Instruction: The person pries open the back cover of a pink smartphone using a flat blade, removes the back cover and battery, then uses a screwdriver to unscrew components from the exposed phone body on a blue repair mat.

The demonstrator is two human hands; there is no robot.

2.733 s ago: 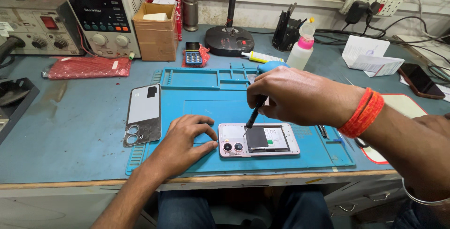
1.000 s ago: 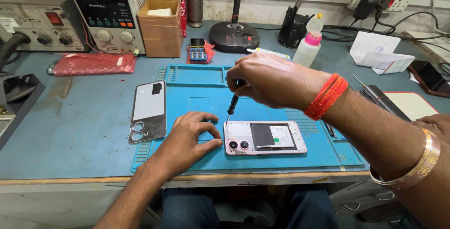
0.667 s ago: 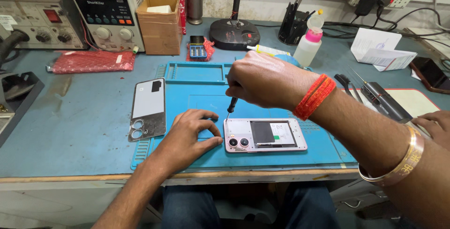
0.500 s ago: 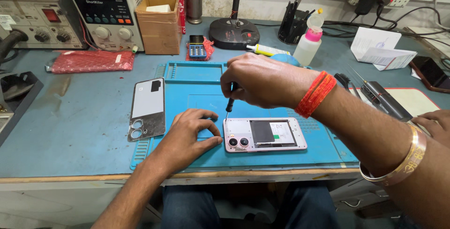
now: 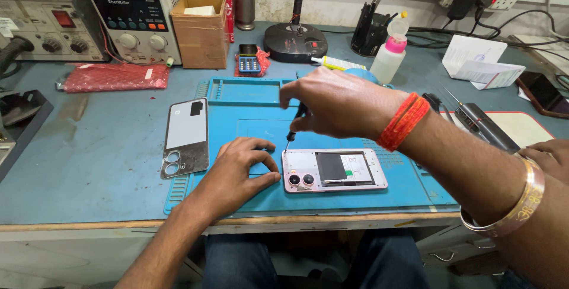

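A pink phone (image 5: pixel 335 170) with its back cover off lies face down on a blue work mat (image 5: pixel 249 96), its two camera lenses at the left end. My left hand (image 5: pixel 240 164) rests flat on the mat, fingertips touching the phone's left edge. My right hand (image 5: pixel 332 102), with an orange thread at the wrist, holds a small dark screwdriver (image 5: pixel 294 126) upright. The tip sits at the phone's upper left corner. The removed back cover (image 5: pixel 185 138) lies to the left, half on the mat.
Another person's hand with a metal bangle (image 5: pixel 548 153) rests at the right edge. At the back stand a power supply (image 5: pixel 133 13), a cardboard box (image 5: pixel 201 28), a lamp base (image 5: pixel 295 41) and a squeeze bottle (image 5: pixel 392 55). A red bag (image 5: pixel 112 77) lies left.
My right hand has moved the screwdriver left, from the phone's middle to its upper left corner. My left hand stays beside the phone.
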